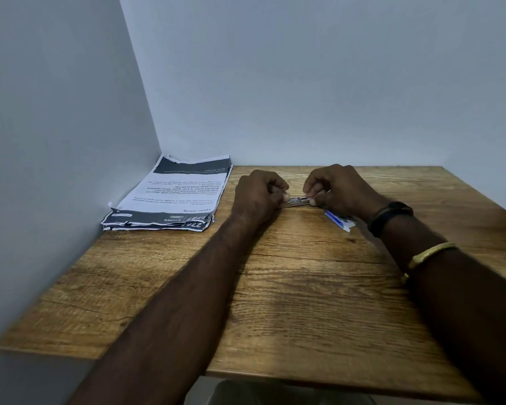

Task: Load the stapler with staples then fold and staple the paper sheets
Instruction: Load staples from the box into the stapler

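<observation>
Together left hand (259,197), right hand (336,188) pinch metal stapler (298,201)

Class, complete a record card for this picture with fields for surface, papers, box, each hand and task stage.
Surface: wooden table
Papers: paper sheets stacked in far left corner, unfolded
Box: blue-and-white staple box beside right wrist
Left hand: pinches slim metal stapler
Right hand: pinches its other end
Stage: loading; papers untouched

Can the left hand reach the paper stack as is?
Likely yes: only wooden tabletop lies between left hand and printed black-and-white paper stack, though it grips the small metal stapler.
</observation>
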A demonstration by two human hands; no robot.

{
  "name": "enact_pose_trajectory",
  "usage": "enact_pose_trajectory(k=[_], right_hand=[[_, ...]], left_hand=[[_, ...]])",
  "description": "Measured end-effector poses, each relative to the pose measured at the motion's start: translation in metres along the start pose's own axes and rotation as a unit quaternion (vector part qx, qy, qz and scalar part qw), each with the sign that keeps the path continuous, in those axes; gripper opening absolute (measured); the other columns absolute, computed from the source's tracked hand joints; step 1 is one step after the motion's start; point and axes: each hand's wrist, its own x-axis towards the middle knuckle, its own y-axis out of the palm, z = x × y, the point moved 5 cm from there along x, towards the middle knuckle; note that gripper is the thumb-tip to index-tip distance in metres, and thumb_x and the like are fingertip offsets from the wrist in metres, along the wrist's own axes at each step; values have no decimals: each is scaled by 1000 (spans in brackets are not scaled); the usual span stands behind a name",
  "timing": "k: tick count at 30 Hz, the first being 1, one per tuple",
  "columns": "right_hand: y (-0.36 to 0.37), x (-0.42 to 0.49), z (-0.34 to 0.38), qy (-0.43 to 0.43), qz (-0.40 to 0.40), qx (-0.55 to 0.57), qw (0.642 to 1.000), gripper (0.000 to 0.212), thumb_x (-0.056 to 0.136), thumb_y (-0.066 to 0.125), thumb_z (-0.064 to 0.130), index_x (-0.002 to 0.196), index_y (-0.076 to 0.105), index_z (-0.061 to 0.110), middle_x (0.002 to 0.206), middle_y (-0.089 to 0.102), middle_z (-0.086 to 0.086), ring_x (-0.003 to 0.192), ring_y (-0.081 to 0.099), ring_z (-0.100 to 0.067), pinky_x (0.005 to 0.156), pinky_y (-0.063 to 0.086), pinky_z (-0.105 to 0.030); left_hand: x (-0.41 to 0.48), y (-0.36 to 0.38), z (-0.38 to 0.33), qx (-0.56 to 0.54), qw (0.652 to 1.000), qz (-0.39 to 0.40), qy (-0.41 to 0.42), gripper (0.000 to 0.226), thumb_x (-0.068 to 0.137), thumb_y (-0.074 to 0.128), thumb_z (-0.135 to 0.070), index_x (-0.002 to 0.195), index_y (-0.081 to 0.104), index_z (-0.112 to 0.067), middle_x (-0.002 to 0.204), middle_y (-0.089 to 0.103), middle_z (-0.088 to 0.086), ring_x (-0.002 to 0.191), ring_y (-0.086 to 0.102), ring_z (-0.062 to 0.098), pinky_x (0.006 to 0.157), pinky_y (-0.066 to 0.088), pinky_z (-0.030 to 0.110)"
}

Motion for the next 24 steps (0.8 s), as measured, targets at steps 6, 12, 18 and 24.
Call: enact_pose_trajectory(k=[6,12,18,24], right_hand=[[-1,-1,5,-16,-1,-29,999,16,78,86,3,88,84,15,75,75,4,72,67,-1,70,50,-18],[-1,0,3,9,-4,-29,1000,16,76,88,4,85,84,16,70,72,9,70,66,2,62,44,-11],[-1,0,2,10,-17,-23,1000,34,72,89,0,72,69,28,73,75,3,69,67,0,66,50,-16],[-1,2,-1,15,-15,-13,1000,35,74,86,-3,76,70,27,77,76,2,72,70,-2,62,50,-12]], left_hand=[[-3,11,-15,101,993,33,49,21,89,73,-19,109,79,-20,105,79,4,97,72,17,93,55,32],[-5,23,-29,242,964,64,88,29,88,64,-16,111,78,-28,108,77,2,104,68,24,91,55,37],[-6,27,-31,283,950,85,101,32,87,63,-14,112,77,-28,109,75,5,103,67,27,89,55,38],[-3,12,-19,246,964,74,70,33,88,67,-24,121,70,-26,115,74,1,115,62,23,100,50,37]])
